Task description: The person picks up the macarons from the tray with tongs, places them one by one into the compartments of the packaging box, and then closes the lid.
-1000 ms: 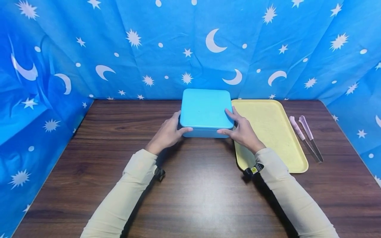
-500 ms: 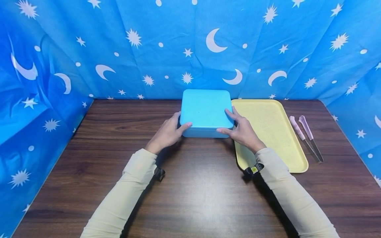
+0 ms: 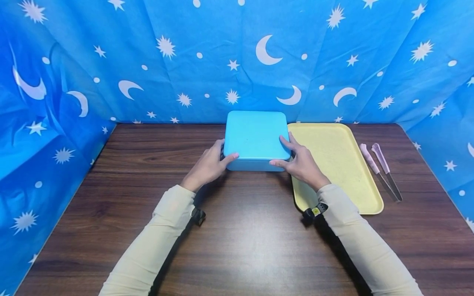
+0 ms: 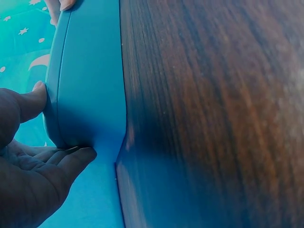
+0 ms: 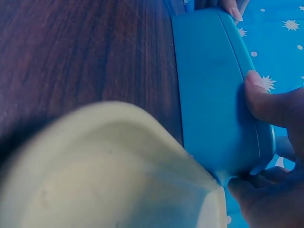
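Observation:
A light blue rectangular box with its lid on sits at the back middle of the table. My left hand holds its left front corner, the thumb on the lid's front edge and the fingers along the left side. At the right front corner my right hand grips it, thumb in front and one fingertip on top of the lid. In the left wrist view, the fingers press the side around the lid seam. From the right wrist, the thumb shows at the lid edge. The lid lies level, and the box's inside is hidden.
A yellow tray lies right beside the box, under the right forearm. Farther right, tongs with pink handles rest on the dark wooden table. A blue curtain with moons and stars stands behind and at both sides.
My left thumb has shifted from the front face of the box up onto the lid's edge. The right hand, box, tray and tongs stay in place.

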A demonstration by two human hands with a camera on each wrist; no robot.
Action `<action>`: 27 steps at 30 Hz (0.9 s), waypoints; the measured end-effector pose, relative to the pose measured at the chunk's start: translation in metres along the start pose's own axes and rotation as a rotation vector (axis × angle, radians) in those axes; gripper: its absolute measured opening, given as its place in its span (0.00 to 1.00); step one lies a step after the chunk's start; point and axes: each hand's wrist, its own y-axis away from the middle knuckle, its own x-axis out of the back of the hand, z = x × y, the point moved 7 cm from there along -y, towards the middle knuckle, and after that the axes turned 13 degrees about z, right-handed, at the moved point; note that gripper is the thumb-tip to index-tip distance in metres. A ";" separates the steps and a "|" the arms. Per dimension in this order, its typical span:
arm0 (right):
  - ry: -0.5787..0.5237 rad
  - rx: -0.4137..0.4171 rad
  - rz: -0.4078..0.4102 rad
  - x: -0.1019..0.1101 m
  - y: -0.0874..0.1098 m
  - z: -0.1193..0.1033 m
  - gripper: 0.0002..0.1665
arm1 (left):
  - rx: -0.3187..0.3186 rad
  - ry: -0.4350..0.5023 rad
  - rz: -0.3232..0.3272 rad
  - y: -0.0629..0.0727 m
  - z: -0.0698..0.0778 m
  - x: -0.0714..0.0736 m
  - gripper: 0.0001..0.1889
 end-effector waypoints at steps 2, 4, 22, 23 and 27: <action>-0.003 0.008 -0.002 0.001 0.000 -0.001 0.53 | 0.002 0.004 0.003 0.000 0.000 0.000 0.40; -0.005 0.012 -0.003 0.001 0.000 -0.001 0.53 | 0.000 0.008 0.004 0.000 0.001 0.001 0.40; 0.156 0.048 -0.023 -0.002 -0.041 -0.010 0.46 | -0.122 -0.305 0.019 -0.043 0.022 0.000 0.42; 0.176 0.053 -0.026 -0.005 -0.045 -0.010 0.46 | -0.133 -0.332 0.021 -0.046 0.022 -0.003 0.42; 0.242 0.079 -0.036 -0.012 -0.056 -0.009 0.51 | -0.191 -0.427 0.029 -0.056 0.022 -0.016 0.43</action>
